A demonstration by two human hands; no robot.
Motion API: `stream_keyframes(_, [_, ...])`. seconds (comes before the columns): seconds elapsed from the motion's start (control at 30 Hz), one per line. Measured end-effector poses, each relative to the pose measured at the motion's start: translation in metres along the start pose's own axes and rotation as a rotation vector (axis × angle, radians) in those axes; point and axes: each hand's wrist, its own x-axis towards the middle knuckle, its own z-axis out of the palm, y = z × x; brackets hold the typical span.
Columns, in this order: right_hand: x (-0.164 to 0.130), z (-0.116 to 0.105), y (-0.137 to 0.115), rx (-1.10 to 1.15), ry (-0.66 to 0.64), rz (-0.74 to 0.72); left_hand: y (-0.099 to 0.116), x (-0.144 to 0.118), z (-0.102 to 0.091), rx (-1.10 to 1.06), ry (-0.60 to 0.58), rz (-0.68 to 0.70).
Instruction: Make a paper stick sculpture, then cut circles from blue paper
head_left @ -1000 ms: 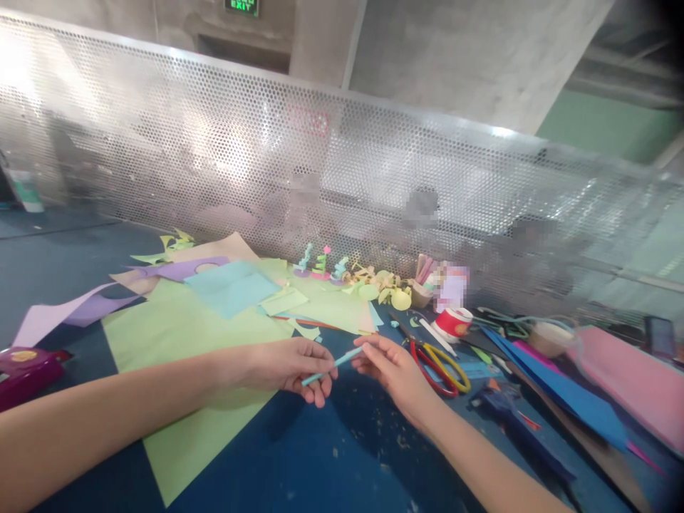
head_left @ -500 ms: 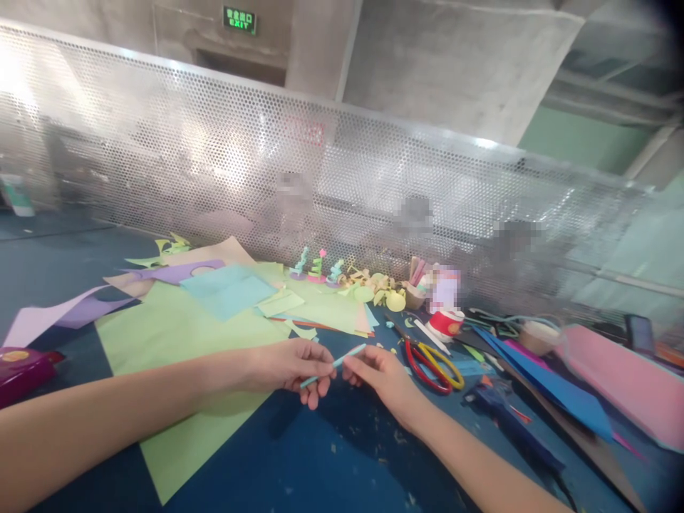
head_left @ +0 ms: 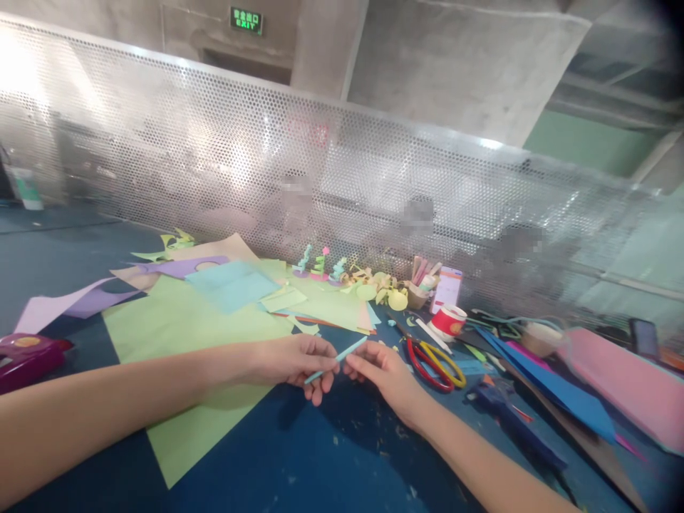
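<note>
Both hands meet over the bare blue table (head_left: 331, 456) near its front edge. The left hand (head_left: 291, 360) and right hand (head_left: 382, 370) each pinch the thin blue paper roll (head_left: 335, 358) (held tight, probably so it stays wound). Scissors (head_left: 435, 362) lie just right.

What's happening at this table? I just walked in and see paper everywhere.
A person holds a thin light-blue paper stick between both hands, left hand and right hand pinching it above the blue table. Green paper sheets lie to the left; red-and-yellow scissors lie just right.
</note>
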Motion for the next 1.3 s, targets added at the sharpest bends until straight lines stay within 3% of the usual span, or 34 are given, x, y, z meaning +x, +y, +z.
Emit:
stream_keyframes(0.47, [-0.006,0.013,-0.006,0.048,0.161,0.022,-0.005,0.002,0.016,0.147,0.115,0.074])
stream_keyframes(0.73, [-0.006,0.012,-0.008,0.15,0.085,-0.013,-0.001,0.0,0.012,-0.111,0.007,-0.004])
stream_keyframes(0.83, [-0.006,0.012,-0.006,0.151,0.098,-0.02,0.0,-0.001,0.013,-0.084,0.016,0.008])
stream_keyframes(1.03, [-0.005,0.013,-0.001,0.122,0.126,-0.012,0.002,-0.001,0.013,0.076,0.145,0.062])
stream_keyframes(1.3, [-0.003,0.013,0.002,0.077,0.081,-0.041,-0.007,0.002,0.009,0.046,0.121,0.086])
